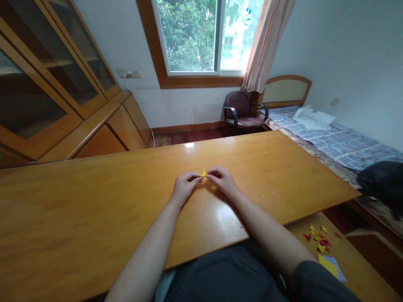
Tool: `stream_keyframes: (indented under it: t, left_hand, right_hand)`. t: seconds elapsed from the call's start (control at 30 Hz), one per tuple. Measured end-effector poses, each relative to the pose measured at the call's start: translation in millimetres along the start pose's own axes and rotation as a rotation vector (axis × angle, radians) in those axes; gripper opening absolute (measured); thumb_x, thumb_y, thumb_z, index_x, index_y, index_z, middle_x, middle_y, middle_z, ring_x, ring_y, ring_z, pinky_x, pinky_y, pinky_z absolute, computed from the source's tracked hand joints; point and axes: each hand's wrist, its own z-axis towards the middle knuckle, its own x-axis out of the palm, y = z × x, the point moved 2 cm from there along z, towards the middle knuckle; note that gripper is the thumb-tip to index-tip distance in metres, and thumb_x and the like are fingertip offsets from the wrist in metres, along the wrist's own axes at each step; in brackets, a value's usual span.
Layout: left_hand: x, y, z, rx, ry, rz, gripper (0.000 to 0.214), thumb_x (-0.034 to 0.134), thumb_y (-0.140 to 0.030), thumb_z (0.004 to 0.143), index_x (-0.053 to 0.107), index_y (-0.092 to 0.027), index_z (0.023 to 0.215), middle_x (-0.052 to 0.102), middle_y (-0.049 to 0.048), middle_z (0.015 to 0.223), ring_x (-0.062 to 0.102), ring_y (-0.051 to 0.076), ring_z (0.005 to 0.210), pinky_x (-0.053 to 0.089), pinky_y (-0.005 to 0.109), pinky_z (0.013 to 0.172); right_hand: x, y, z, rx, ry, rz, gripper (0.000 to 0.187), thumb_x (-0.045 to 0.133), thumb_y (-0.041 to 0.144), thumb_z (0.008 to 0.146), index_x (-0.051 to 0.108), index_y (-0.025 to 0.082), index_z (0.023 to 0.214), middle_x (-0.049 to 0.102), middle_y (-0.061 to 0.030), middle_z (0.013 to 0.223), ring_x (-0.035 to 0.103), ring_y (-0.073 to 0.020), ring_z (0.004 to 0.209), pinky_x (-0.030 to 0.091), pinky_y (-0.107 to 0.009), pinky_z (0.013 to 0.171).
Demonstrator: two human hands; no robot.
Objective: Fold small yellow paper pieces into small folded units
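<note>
Between my two hands is a small yellow folded-paper piece, which looks like an origami crane [204, 173]. My left hand [186, 184] pinches its left side between thumb and fingertips. On the other side, the thumb and fingers of my right hand [222, 179] are closed on it too. A pointed yellow tip stands up between the fingertips; the rest of the paper is mostly covered by them. Both hands are just over the middle of the wooden table [103, 209].
Right of me, a lower wooden surface [362, 264] carries several yellow and red paper cranes [319, 238] and a stack of square paper sheets [328, 265]. A black bag [382, 184] lies on the bed [333, 138]. An armchair [242, 111] stands beyond the table, a cabinet [103, 126] at left.
</note>
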Motion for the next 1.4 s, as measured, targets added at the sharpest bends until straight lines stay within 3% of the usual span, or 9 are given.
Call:
stream_keyframes:
  t: [0.53, 0.8, 1.07, 1.3, 1.4]
  left_hand:
    - [-2.1, 5, 0, 0.0, -0.054, -0.041, 0.016, 0.071, -0.033, 0.079, 0.074, -0.018, 0.082, 0.072, 0.0045, 0.079, 0.067, 0.018, 0.075, 0.052, 0.028, 0.073]
    - [-3.0, 7, 1, 0.007, -0.095, -0.041, 0.015, 0.072, -0.033, 0.078, 0.074, -0.019, 0.082, 0.072, 0.0037, 0.079, 0.067, 0.017, 0.075, 0.052, 0.028, 0.073]
    - [-3.4, 7, 1, -0.018, -0.08, -0.052, 0.014, 0.072, -0.032, 0.078, 0.073, -0.019, 0.082, 0.071, 0.0036, 0.08, 0.066, 0.017, 0.076, 0.051, 0.028, 0.074]
    - [-3.1, 4, 0, 0.004, -0.088, -0.021, 0.016, 0.072, -0.034, 0.077, 0.073, -0.018, 0.079, 0.07, 0.0037, 0.078, 0.065, 0.017, 0.075, 0.051, 0.028, 0.074]
    - [-3.3, 3, 0, 0.017, -0.094, -0.012, 0.015, 0.072, -0.033, 0.078, 0.073, -0.018, 0.079, 0.07, 0.0036, 0.079, 0.064, 0.017, 0.076, 0.05, 0.027, 0.074]
  right_hand:
    - [-1, -4, -1, 0.077, -0.005, 0.081, 0.025, 0.069, 0.034, 0.082, 0.068, 0.022, 0.104, 0.067, -0.0034, 0.091, 0.062, -0.0153, 0.076, 0.05, -0.028, 0.072]
    - [-1, 2, -1, 0.015, -0.025, 0.012, 0.013, 0.069, 0.033, 0.082, 0.069, 0.021, 0.086, 0.065, -0.002, 0.083, 0.059, -0.0152, 0.071, 0.048, -0.027, 0.066]
    - [-1, 4, -1, -0.004, -0.038, -0.064, 0.016, 0.067, 0.036, 0.084, 0.069, 0.021, 0.081, 0.065, -0.0023, 0.079, 0.059, -0.0164, 0.072, 0.047, -0.028, 0.067]
    - [1, -5, -1, 0.109, -0.018, 0.085, 0.027, 0.07, 0.039, 0.08, 0.068, 0.02, 0.1, 0.068, -0.0023, 0.087, 0.061, -0.0144, 0.071, 0.049, -0.026, 0.068]
    - [4, -7, -2, 0.21, 0.036, 0.153, 0.03, 0.069, 0.042, 0.079, 0.068, 0.019, 0.099, 0.068, -0.002, 0.083, 0.061, -0.0132, 0.062, 0.048, -0.024, 0.059]
